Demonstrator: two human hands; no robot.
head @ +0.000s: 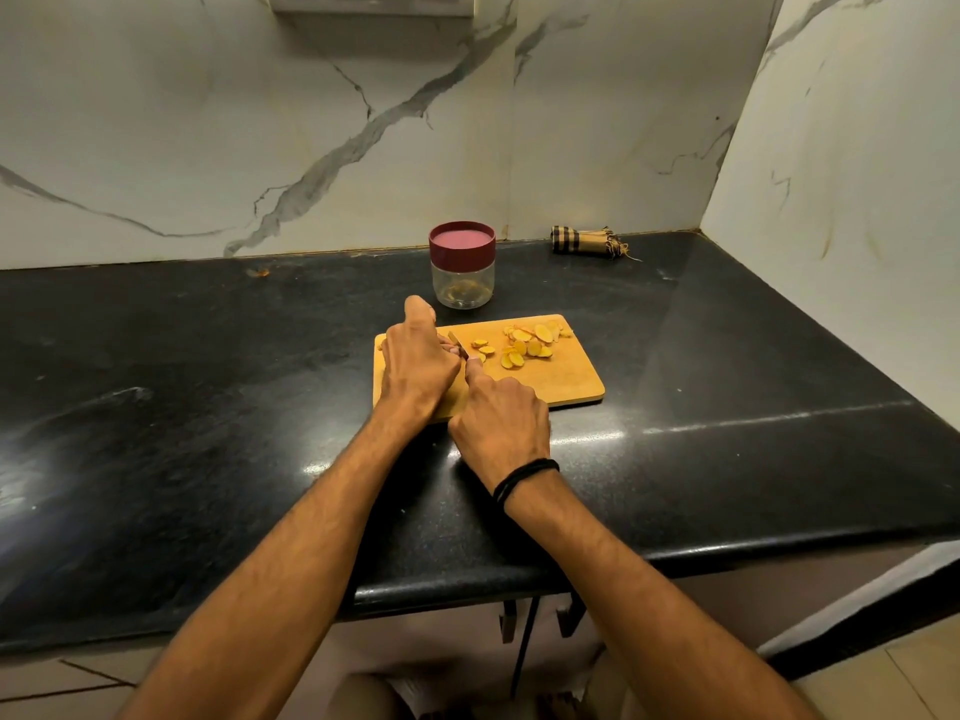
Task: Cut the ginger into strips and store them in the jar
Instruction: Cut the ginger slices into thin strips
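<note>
Head view: two hands meet over one wooden cutting board (563, 379). The left hand's fingertips (455, 350) are curled down onto the board just beside the blade of the one knife (457, 344). Whatever they pin is hidden under the hand, so their hold cannot be told. The left hand (415, 366) is arched with its knuckles up. The right hand (501, 420) is a closed fist round the knife handle, the index finger stretched along the back of the blade, which points away from the person.

Right of the blade lie the ginger slices (524, 346) — roughly a dozen and a half yellow ovals, overlapping, so no exact count. All are on the far half of the board.

Behind the board stands one clear jar (462, 285), its maroon lid (462, 240) on. A faint yellowish tint shows low inside, contents or reflection — unclear. One rolled checked cloth (586, 241) lies by the marble wall (260, 122), well apart from the jar. All rest on a black stone countertop (208, 407). Both forearms reach in bare, and a black band (524, 478) circles the right wrist.
</note>
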